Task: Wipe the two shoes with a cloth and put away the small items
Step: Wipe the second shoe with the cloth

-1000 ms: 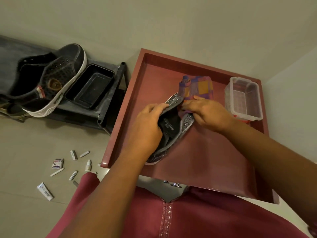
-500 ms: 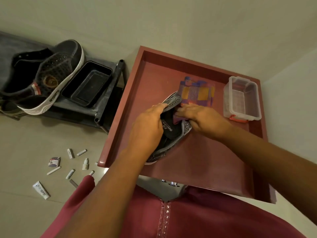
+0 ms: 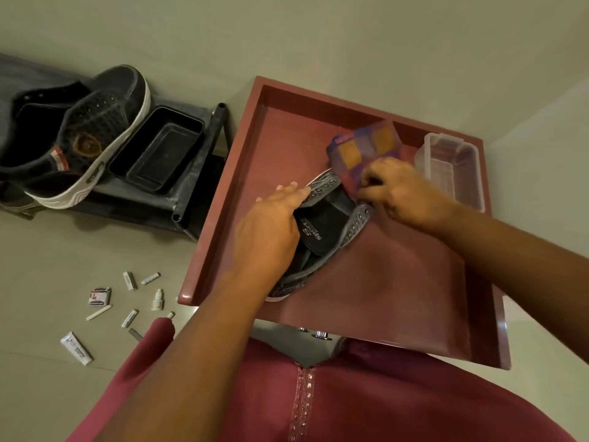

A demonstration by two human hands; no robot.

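Shoe (image 3: 331,231) under cloth (image 3: 363,151), both hands

"SPORTS" – shoe tongue (image 3: 314,232)

- A dark red bench (image 3: 398,314) with a raised rim stands against the pale wall (image 3: 287,33).
- A low black rack (image 3: 197,173) stands on the floor to the left of the bench.
- An empty black rectangular tray (image 3: 157,148) rests on the rack's top.
- The pale tiled floor (image 3: 41,266) spreads below the rack.
- A maroon garment (image 3: 366,400) with a beaded placket fills the bottom of the view.
- Two small metal knobs (image 3: 314,333) show just under the bench's near edge.
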